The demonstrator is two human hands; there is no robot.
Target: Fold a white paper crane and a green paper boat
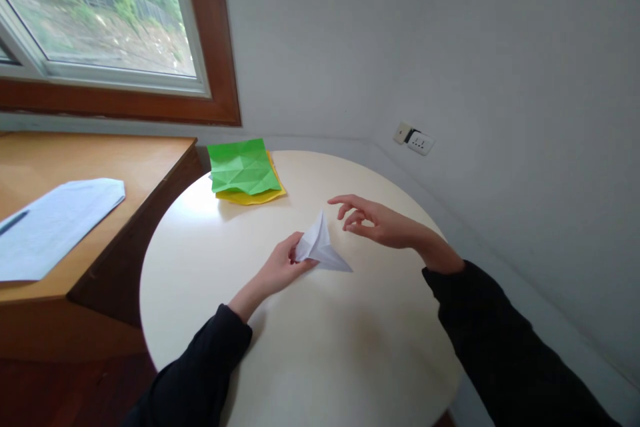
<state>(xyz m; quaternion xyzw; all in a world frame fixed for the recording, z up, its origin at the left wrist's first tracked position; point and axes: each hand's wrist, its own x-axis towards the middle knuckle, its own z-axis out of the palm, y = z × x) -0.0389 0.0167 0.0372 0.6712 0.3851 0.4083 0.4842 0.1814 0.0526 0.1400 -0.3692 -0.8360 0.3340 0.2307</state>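
The folded white paper (320, 248) is pinched in the left hand (280, 268); the right hand (375, 220) is held open just beside it above the table (310, 347).

A creased green sheet (243, 166) lay atop yellow paper (255, 196) at the round table's (320, 347) far edge. White papers (53, 223) rested on a wooden desk (100, 153) beneath the window (100, 20). A wall socket (415, 140) sat right.

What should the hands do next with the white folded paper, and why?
Probably bring the right hand in to pinch the raised tip of the white folded paper. The left hand already holds the paper's left side on the round table, while the right hand hovers open just beside the tip, not touching it. Two hands would likely steady the paper.
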